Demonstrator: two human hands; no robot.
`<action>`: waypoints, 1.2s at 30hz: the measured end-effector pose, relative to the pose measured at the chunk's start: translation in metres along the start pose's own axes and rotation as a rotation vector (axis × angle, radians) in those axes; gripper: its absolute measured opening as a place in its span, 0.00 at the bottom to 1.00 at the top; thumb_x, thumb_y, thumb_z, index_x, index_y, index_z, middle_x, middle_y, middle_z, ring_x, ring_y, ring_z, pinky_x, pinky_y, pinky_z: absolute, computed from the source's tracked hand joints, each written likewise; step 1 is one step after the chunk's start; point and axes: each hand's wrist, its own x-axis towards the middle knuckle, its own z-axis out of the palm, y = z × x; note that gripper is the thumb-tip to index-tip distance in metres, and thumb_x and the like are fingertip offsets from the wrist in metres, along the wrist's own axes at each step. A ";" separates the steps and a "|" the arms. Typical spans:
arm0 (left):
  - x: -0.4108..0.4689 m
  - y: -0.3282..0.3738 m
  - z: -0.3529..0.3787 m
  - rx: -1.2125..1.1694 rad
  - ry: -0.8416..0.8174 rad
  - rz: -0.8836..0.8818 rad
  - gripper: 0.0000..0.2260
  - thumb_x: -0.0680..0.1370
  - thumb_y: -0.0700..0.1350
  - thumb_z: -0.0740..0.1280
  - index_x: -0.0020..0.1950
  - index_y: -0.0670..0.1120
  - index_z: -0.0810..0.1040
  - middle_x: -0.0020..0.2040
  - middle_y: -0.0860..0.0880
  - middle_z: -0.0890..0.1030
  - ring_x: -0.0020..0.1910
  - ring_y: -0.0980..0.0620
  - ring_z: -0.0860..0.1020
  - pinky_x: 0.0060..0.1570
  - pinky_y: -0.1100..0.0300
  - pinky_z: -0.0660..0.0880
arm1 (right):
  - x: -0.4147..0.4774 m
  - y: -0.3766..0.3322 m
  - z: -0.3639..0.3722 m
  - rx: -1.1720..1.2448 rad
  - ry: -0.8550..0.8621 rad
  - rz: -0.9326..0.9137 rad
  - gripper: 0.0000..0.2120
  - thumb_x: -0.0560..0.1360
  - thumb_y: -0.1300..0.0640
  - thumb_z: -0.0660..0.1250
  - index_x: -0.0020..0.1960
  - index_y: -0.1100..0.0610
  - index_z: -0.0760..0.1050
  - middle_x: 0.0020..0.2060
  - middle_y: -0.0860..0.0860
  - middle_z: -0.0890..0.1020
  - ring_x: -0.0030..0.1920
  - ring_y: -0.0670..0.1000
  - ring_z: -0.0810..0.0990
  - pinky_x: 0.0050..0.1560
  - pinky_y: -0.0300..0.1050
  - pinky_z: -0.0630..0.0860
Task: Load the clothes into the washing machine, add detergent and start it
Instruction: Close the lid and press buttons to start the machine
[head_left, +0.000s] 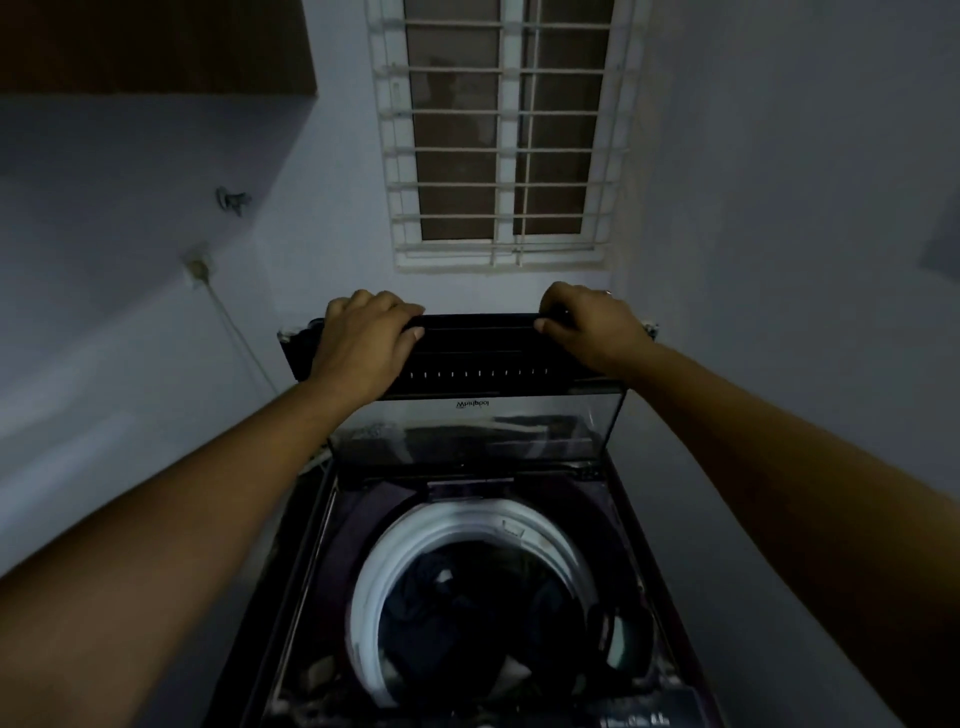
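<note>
A dark top-loading washing machine (322, 545) stands below me with its folding glass lid (478, 358) raised upright. My left hand (363, 343) grips the lid's top edge at the left, fingers curled over it. My right hand (592, 325) grips the same edge at the right. Inside the white-rimmed drum (415, 545) lie dark blue clothes (447, 592). The control panel (639, 719) shows at the bottom edge.
A barred window (498, 135) is set in the wall behind the machine. A wall socket with a cable (200, 270) sits at the left, a tap fitting (231, 200) above it. A dark cabinet (156, 47) hangs at top left. Walls stand close on both sides.
</note>
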 end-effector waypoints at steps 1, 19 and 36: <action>-0.010 0.002 -0.005 -0.038 -0.029 0.007 0.16 0.83 0.53 0.60 0.67 0.51 0.79 0.60 0.49 0.81 0.57 0.44 0.77 0.60 0.48 0.68 | -0.013 -0.005 -0.003 0.072 -0.020 0.011 0.11 0.80 0.43 0.65 0.54 0.50 0.75 0.51 0.49 0.81 0.50 0.54 0.79 0.54 0.55 0.78; -0.186 0.038 -0.025 -0.211 -0.640 0.186 0.34 0.78 0.70 0.50 0.78 0.52 0.65 0.75 0.49 0.72 0.71 0.49 0.72 0.68 0.49 0.71 | -0.196 -0.041 0.026 0.094 -0.615 0.045 0.31 0.78 0.35 0.63 0.75 0.52 0.69 0.68 0.51 0.76 0.67 0.53 0.76 0.67 0.47 0.72; -0.271 0.057 0.036 -0.106 -0.824 0.205 0.40 0.74 0.72 0.62 0.81 0.57 0.55 0.70 0.52 0.68 0.68 0.50 0.67 0.67 0.51 0.65 | -0.269 -0.026 0.119 -0.273 -0.720 -0.157 0.41 0.75 0.27 0.58 0.81 0.47 0.53 0.74 0.58 0.67 0.73 0.60 0.68 0.72 0.62 0.64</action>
